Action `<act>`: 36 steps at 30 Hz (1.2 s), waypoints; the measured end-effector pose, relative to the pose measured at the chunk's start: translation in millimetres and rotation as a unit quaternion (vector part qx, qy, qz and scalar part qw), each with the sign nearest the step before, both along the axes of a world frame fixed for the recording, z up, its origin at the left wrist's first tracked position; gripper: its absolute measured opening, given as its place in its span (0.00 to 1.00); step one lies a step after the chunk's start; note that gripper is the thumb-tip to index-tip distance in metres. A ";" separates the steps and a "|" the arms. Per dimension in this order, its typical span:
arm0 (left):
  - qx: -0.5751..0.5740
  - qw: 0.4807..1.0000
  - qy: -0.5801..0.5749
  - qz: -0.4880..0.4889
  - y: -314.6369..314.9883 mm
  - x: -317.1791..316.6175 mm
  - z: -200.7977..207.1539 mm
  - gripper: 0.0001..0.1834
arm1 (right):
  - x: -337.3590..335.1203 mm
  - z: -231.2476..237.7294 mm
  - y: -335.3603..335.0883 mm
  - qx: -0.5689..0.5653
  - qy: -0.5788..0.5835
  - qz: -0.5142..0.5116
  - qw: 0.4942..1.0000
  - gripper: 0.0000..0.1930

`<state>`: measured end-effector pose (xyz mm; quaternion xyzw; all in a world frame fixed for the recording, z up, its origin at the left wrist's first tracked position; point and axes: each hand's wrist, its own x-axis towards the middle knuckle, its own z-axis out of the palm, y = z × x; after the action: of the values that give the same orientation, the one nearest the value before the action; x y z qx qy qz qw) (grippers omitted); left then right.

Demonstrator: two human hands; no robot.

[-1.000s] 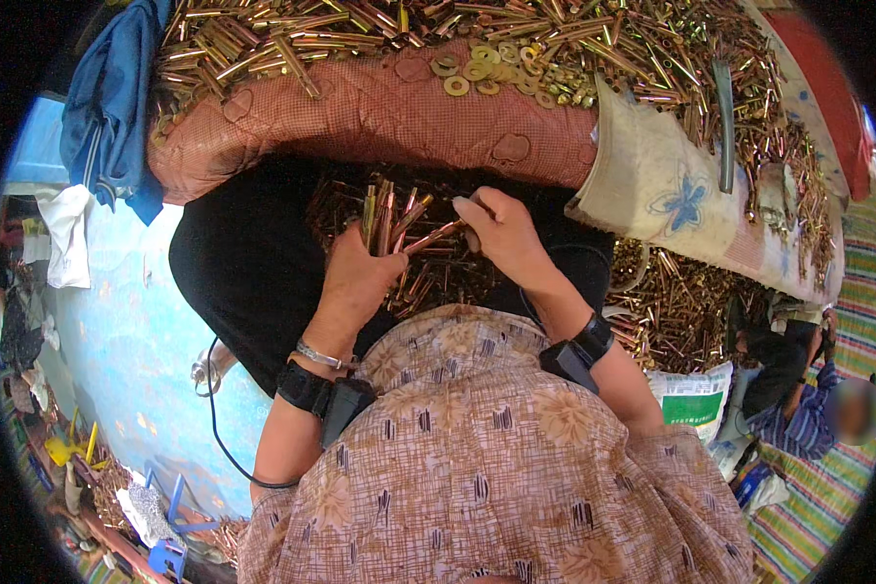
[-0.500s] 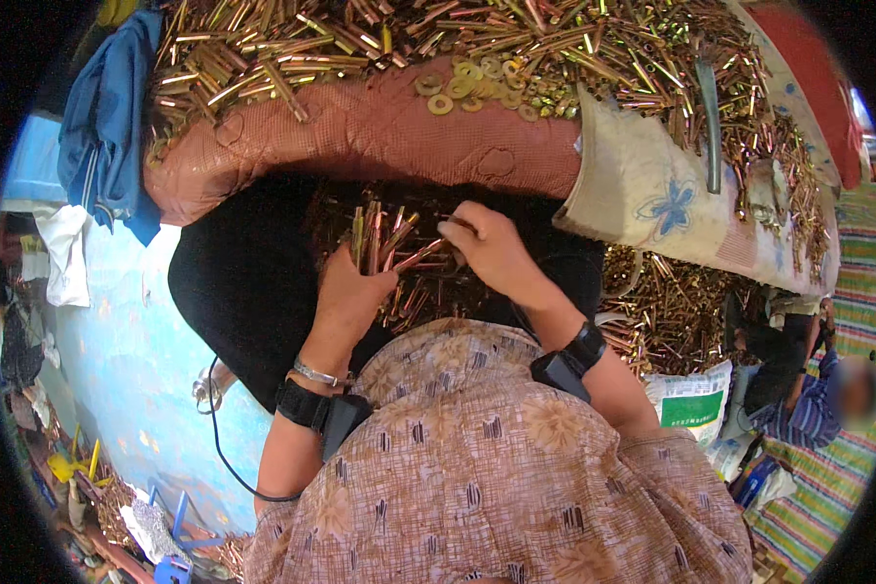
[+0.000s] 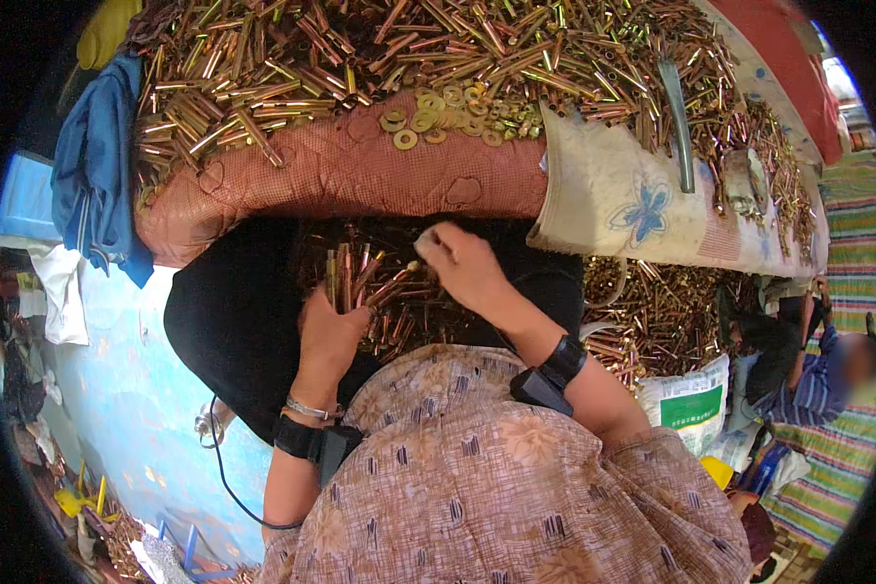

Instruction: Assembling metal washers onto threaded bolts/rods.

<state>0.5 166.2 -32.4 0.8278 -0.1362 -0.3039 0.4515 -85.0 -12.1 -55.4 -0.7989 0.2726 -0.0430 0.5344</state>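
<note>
left hand (image 3: pixel 327 339) snug around metal tubes (image 3: pixel 346 280) — right hand (image 3: pixel 467 271) nearby, finger grip unclear

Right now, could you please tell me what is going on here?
A person's left hand grips several metal tubes, their upper ends fanned out. The right hand is beside those ends; whether it touches one is unclear. Beyond the reddish cloth lies a heap of similar tubes, with washers along its near edge.

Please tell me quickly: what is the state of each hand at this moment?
Left hand: closed, holding several slim metal pieces.
Right hand: partly curled near their ends; whether it grips anything cannot be told.
</note>
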 end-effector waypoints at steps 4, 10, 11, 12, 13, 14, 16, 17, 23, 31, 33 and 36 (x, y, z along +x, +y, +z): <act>0.015 0.996 -0.070 0.049 11.0 4.4 -16.0 0.14 | 3.5 28.1 -35.7 -0.178 -0.140 -0.097 0.969 0.06; -0.098 0.985 0.096 0.104 1.8 4.5 2.1 0.11 | 13.7 47.8 -106.1 -0.403 -0.142 -0.125 0.895 0.06; -0.099 0.985 0.097 0.102 0.5 4.1 4.6 0.11 | 15.0 48.3 -111.3 -0.408 -0.145 -0.115 0.894 0.07; -0.128 0.978 0.132 0.100 -0.7 3.4 7.0 0.12 | 15.5 48.6 -113.7 -0.410 -0.144 -0.117 0.893 0.07; -0.156 0.969 0.165 0.102 -0.6 2.6 8.2 0.13 | 18.0 49.5 -114.9 -0.415 -0.123 -0.117 0.894 0.07; -0.156 0.968 0.165 0.102 0.7 2.5 6.9 0.13 | 19.9 50.0 -116.1 -0.419 -0.103 -0.118 0.894 0.09; -0.167 0.957 0.227 0.076 3.1 3.2 3.8 0.15 | 23.5 49.4 -117.9 -0.425 -0.081 -0.115 0.894 0.09; -0.168 0.956 0.227 0.076 1.7 2.4 4.6 0.15 | 25.6 50.0 -117.7 -0.429 -0.059 -0.113 0.894 0.10; -0.199 0.931 0.292 0.088 -5.7 -0.3 10.4 0.10 | 30.2 57.1 -110.6 -0.436 -0.036 -0.093 0.895 0.12; -0.201 0.924 0.316 0.077 -7.7 -1.6 15.6 0.09 | 29.9 41.8 -109.0 -0.430 -0.082 -0.094 0.894 0.12; -0.211 0.922 0.318 0.062 -6.7 -2.5 11.2 0.10 | 29.9 39.6 -111.4 -0.424 -0.096 -0.094 0.896 0.11; -0.226 0.919 0.320 0.054 -5.1 -3.4 8.9 0.11 | 26.7 39.6 -113.0 -0.444 -0.164 -0.088 0.876 0.12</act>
<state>-2.9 161.1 -23.5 0.5684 -0.0048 -0.4885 0.6620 -58.3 -125.1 -15.8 -0.9065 0.2026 -0.3368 0.1541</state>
